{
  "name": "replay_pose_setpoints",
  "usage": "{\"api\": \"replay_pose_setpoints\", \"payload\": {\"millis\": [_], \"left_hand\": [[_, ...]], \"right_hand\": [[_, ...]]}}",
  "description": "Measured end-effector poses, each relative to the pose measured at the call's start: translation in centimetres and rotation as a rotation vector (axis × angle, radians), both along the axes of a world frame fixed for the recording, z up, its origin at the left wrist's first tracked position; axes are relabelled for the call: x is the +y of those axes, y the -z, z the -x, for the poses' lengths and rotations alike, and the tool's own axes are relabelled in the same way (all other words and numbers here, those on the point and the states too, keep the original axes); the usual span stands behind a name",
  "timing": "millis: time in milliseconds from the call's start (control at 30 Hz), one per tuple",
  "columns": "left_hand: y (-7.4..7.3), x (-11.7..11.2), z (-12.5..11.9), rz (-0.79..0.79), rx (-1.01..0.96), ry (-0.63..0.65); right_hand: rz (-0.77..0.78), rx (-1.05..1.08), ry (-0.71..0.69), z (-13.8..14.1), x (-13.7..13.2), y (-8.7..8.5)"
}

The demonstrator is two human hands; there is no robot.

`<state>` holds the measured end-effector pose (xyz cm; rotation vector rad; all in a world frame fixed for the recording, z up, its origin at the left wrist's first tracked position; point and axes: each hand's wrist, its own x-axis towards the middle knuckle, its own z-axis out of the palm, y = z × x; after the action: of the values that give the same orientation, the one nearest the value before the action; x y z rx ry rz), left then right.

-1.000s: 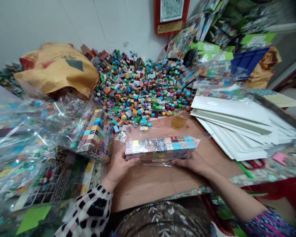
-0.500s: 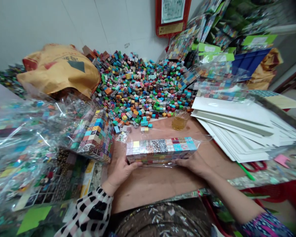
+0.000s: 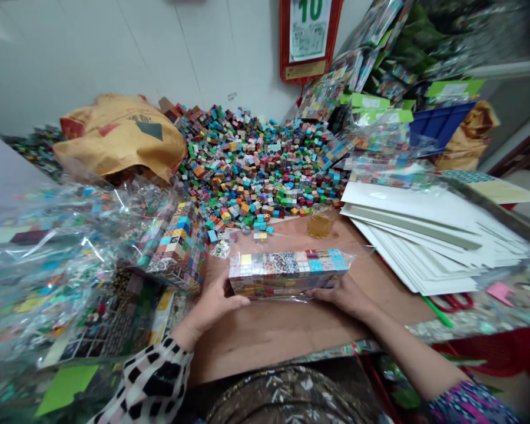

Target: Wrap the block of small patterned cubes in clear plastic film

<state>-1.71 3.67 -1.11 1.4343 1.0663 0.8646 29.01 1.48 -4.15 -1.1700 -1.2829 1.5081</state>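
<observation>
A long block of small patterned cubes (image 3: 287,268), wrapped in a clear plastic bag, lies on the brown board (image 3: 274,335) in front of me. My left hand (image 3: 214,306) holds its left end, with the thumb stretched along the lower near edge and the other fingers partly hidden behind the corner. At the right end my right hand (image 3: 347,297) grips the bag and block low on the near side, fingers pointing inward. Loose film sticks out past the block's right end. Behind it a glass of amber liquid (image 3: 320,224) stands on the board.
A heap of loose cubes (image 3: 265,165) fills the back by the wall. To the left are bagged cube blocks (image 3: 176,247) and a yellow sack (image 3: 123,135). White cards (image 3: 424,235), red scissors (image 3: 453,302) and a green pen (image 3: 437,311) lie right.
The view has tilted up slightly, showing more of the wall calendar. My left thumb has shifted a little off the block's near face. The block stays in nearly the same place.
</observation>
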Motion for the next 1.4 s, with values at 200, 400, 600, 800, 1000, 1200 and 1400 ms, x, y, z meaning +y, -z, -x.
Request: {"api": "replay_pose_setpoints", "payload": {"millis": [200,400,600,800,1000,1200,1400], "left_hand": [[-6.0,0.6,-2.0,-0.035,-0.225,-0.240],[-7.7,0.7,-3.5,-0.066,-0.463,-0.368],[-7.1,0.2,-3.4,-0.050,-0.589,-0.369],[-7.0,-0.5,-2.6,-0.075,-0.636,-0.445],[-4.8,-2.2,-2.4,-0.325,-0.354,-0.584],[-5.7,-3.3,-3.1,-0.663,0.406,-0.576],[-6.8,-3.2,-3.6,-0.589,0.569,-0.598]], "right_hand": [[-0.019,-0.031,0.019,0.0,0.1,0.1],[-0.038,0.010,0.000,0.1,0.1,0.1],[-0.023,0.013,-0.003,0.1,0.1,0.2],[-0.034,0.024,0.025,0.2,0.2,0.1],[-0.033,0.042,0.019,0.3,0.1,-0.1],[-0.015,0.034,0.030,0.2,0.1,0.0],[-0.016,0.015,0.020,0.1,0.1,0.2]]}}
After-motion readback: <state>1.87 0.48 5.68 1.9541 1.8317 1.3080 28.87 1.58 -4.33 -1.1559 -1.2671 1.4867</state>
